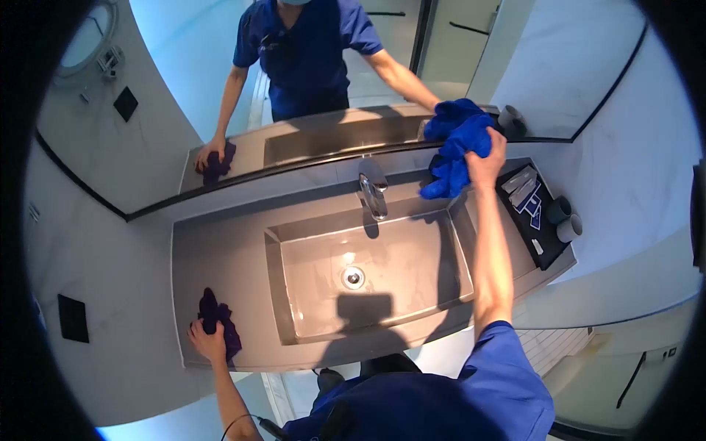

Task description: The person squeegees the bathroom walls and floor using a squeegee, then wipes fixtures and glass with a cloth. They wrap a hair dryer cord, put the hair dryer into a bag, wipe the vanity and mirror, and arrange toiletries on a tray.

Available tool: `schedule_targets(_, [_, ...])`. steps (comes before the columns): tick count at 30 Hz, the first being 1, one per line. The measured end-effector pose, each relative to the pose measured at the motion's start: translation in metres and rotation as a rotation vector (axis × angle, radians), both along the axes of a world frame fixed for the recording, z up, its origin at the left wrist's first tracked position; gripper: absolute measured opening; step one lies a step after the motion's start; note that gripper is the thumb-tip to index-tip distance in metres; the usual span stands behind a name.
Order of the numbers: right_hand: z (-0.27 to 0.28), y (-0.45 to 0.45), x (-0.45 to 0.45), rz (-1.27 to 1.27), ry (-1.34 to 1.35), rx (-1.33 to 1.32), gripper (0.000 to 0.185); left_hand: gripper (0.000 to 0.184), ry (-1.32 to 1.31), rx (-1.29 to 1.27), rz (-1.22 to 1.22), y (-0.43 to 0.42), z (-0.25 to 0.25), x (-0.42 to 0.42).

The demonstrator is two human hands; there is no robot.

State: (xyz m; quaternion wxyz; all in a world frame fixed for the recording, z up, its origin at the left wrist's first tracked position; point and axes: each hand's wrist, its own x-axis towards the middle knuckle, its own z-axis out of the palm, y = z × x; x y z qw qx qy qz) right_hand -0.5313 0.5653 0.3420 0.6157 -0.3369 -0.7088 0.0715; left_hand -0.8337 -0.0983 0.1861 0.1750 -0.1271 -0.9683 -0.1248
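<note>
My right hand [488, 158] is closed round a bright blue cloth [452, 165], pressed against the lower part of the mirror [198, 95], right of the faucet. At the left front of the grey counter [213, 257], my left hand [207, 341] rests with its fingers on a dark purple cloth [218, 320]. Between the two arms lies the rectangular sink [397, 272], with a chrome faucet [373, 195] behind it and a round drain [353, 277] in its floor. The mirror reflects both hands and both cloths.
On the counter's right end is a black tray [543, 257] with packets and cards. Two cups, one dark [559, 209] and one grey [569, 228], stand at its right side. A black wall plate [73, 318] is at the left.
</note>
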Motion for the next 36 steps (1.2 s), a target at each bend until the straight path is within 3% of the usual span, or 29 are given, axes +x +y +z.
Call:
schedule_targets(3, [-0.010,0.022,0.071,0.382,-0.059,-0.420,0.065,0.049,-0.021,0.008,0.056,0.002,-0.007,-0.001])
schedule_targets(5, [-0.027,0.021,0.122,0.344,-0.309,-0.610,0.068,0.050,0.017,-0.040,0.061,-0.003,-0.013,-0.004])
schedule_targets(6, [-0.053,0.026,0.152,0.274,-0.424,-0.526,0.067,0.051,-0.017,-0.010,0.059,0.000,-0.009,-0.001])
schedule_targets(7, [-0.095,0.031,0.177,0.213,-0.534,-0.436,0.066,0.051,-0.021,-0.007,0.066,0.004,-0.007,-0.001])
schedule_targets(9, [-0.194,0.008,0.228,0.011,-0.860,-0.628,0.064,0.051,-0.036,-0.007,0.085,0.004,-0.003,0.001])
schedule_targets(11, [-0.157,-0.076,0.219,-0.198,-0.900,-0.677,0.061,0.052,-0.023,-0.024,0.095,-0.003,-0.011,-0.005])
schedule_targets(13, [-0.145,-0.107,0.225,0.124,-0.923,-0.757,0.062,0.053,-0.032,-0.028,0.125,-0.003,-0.016,-0.004])
schedule_targets(16, [-0.112,-0.114,0.191,0.538,-0.375,-1.044,0.062,0.055,-0.046,-0.041,0.180,0.005,-0.004,-0.004])
schedule_targets(20, [-0.056,-0.112,0.073,0.703,-0.022,-0.723,0.064,0.057,-0.085,-0.063,0.193,0.006,-0.008,0.002])
schedule_targets(22, [-0.077,-0.107,0.034,0.531,-0.323,-0.657,0.068,0.058,-0.155,-0.048,0.198,0.006,-0.004,-0.003])
schedule_targets(23, [-0.089,-0.111,0.029,0.567,-0.564,-0.547,0.069,0.059,-0.154,-0.065,0.198,0.001,-0.009,-0.007])
schedule_targets(24, [-0.086,-0.126,0.033,0.520,-0.835,-0.612,0.064,0.060,-0.156,-0.087,0.196,-0.003,-0.011,-0.010])
schedule_targets(26, [-0.101,-0.138,0.077,0.549,-0.924,-0.816,0.058,0.067,-0.227,-0.178,0.230,0.005,0.000,-0.004])
schedule_targets(27, [-0.108,-0.149,0.115,0.457,-0.921,-0.841,0.059,0.072,-0.141,-0.234,0.356,-0.001,-0.018,-0.008])
schedule_targets(28, [-0.118,-0.155,0.160,0.391,-0.988,-0.894,0.067,0.070,0.029,-0.263,0.327,0.000,-0.017,0.002])
schedule_targets(29, [-0.129,-0.167,0.203,0.299,-0.859,-0.918,0.064,0.068,0.205,-0.288,0.292,0.008,-0.004,0.015])
schedule_targets(30, [-0.127,-0.172,0.231,0.256,-0.510,-1.042,0.061,0.063,0.293,-0.210,0.162,0.026,0.014,0.035])
schedule_targets(31, [-0.101,-0.175,0.251,0.234,-0.538,-1.041,0.057,0.057,0.380,-0.124,0.043,0.051,0.030,0.064])
schedule_targets(32, [-0.091,-0.170,0.262,0.220,-0.560,-1.036,0.058,0.045,0.415,0.031,-0.286,0.081,0.043,0.087])
schedule_targets(33, [-0.089,-0.169,0.276,0.201,-0.584,-1.046,0.059,0.037,0.303,0.224,-0.463,0.125,0.040,0.120])
schedule_targets(34, [-0.093,-0.167,0.276,0.263,-0.439,-0.997,0.061,0.037,-0.142,0.343,-0.513,0.176,0.050,0.166])
schedule_targets(35, [-0.098,-0.165,0.266,0.322,-0.297,-0.940,0.063,0.039,-0.329,0.550,-0.641,0.232,0.057,0.209])
schedule_targets(36, [-0.100,-0.166,0.252,0.426,-0.324,-0.856,0.066,0.050,-0.534,0.641,-0.681,0.291,0.073,0.261])
